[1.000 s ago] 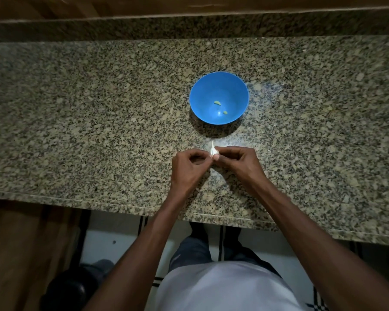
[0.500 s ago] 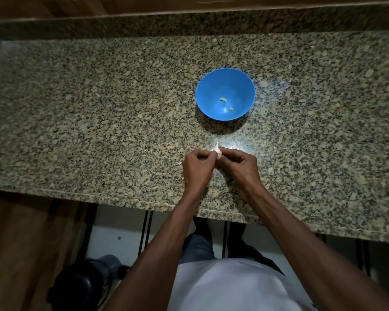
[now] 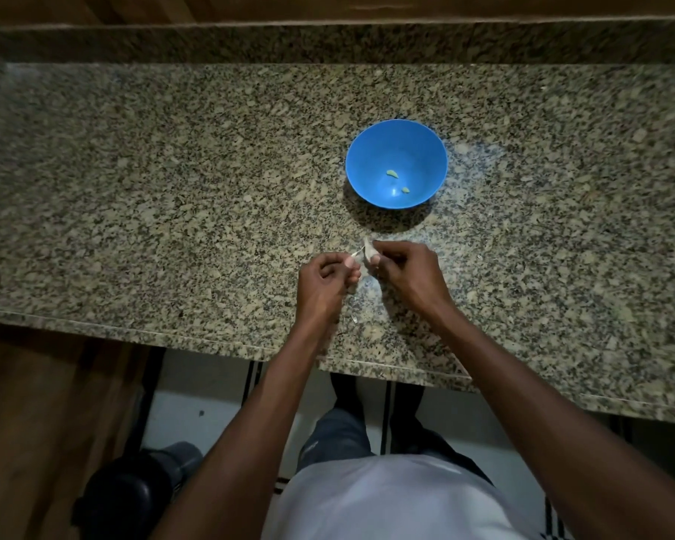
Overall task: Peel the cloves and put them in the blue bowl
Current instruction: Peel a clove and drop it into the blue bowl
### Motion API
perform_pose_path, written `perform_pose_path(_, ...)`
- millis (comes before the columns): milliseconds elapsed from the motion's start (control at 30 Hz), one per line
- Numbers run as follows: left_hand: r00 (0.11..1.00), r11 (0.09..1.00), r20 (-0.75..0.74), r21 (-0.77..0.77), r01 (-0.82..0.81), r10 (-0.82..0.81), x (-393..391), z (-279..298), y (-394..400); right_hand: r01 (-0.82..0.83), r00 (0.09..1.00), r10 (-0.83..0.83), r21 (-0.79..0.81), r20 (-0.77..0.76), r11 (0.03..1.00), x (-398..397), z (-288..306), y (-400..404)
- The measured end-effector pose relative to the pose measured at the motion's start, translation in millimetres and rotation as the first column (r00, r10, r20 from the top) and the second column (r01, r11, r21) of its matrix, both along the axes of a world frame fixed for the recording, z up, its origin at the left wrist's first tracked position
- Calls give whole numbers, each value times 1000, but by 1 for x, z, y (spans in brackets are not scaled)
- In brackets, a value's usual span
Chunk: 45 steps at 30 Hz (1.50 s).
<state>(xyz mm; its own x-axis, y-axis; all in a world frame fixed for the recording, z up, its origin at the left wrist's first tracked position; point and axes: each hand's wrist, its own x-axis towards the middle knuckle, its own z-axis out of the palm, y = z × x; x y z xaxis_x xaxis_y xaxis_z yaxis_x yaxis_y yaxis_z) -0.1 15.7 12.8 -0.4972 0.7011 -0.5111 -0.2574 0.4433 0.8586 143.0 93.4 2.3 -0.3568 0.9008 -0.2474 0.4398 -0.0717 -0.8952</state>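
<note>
**A:** Two peeled cloves [image 3: 392, 173] sit in the blue bowl [image 3: 367, 181] so far, both small and pale green, lying apart on the bottom. The bowl stands right of the middle of the worktop [image 3: 172, 189], well back from the front edge.

**B:** Yep, and we're mid-peel on another one. The clove [image 3: 368, 249] is whitish and pinched in the fingertips of our right hand [image 3: 408, 272], just in front of the bowl, above the granite. Our left hand [image 3: 324, 278] is curled up right beside it, pinching a thin strip of skin [image 3: 356, 254] that runs across to the clove. The hands are near each other but not touching.

**A:** We also spot a few pale flecks [image 3: 354, 318] on the worktop under the hands, near the front edge. Could be bits of skin, too small to tell honestly.

**B:** Agreed. The granite is speckled, so it's hard to pick them out.
</note>
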Motion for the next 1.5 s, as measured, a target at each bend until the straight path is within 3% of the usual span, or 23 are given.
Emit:
perform_pose_path(133,997,997,-38,27,68,-67,-8,7,-3,-97,986,65,215,152,972,-4,8,12)
perform_pose_path(267,972,980,-160,77,184,-170,0,13,-1,-123,992,123,-2,6,992,11,30,5)
perform_pose_path(367,947,967,-232,73,244,-221,8,11,2,-129,991,131,-79,22,988,22,35,-1)
perform_pose_path(533,950,965,-218,85,248,-225,16,6,4,-90,990,63,-217,-129,972,35,35,-2)
perform_pose_path(600,949,962,-200,75,262,-243,18,5,4,-64,991,37,-217,-125,974,37,31,-5)
perform_pose_path(700,945,971,-242,41,234,-218,20,0,3,-45,991,41,34,126,998,37,23,-6)
perform_pose_path(767,898,982,-398,-37,187,-186,16,-7,-1,-162,950,80,257,302,953,34,20,-6)
perform_pose_path(833,807,981,-558,-97,167,-192,8,-12,-6,-343,874,159,351,460,871,30,18,-9)
perform_pose_path(933,664,949,-683,-156,274,-304,-3,-16,-13,-513,744,203,350,636,783,26,9,-15)
perform_pose_path(1067,533,902,-750,-197,385,-392,-9,-16,-12,-619,640,222,323,735,716,25,6,-16)
perform_pose_path(1233,519,897,-760,-188,400,-391,-11,-20,-10,-728,528,268,268,806,631,17,8,-16)
perform_pose_path(1500,521,884,-745,-202,421,-418,-13,-23,-4,-775,458,269,232,848,587,12,7,-16)
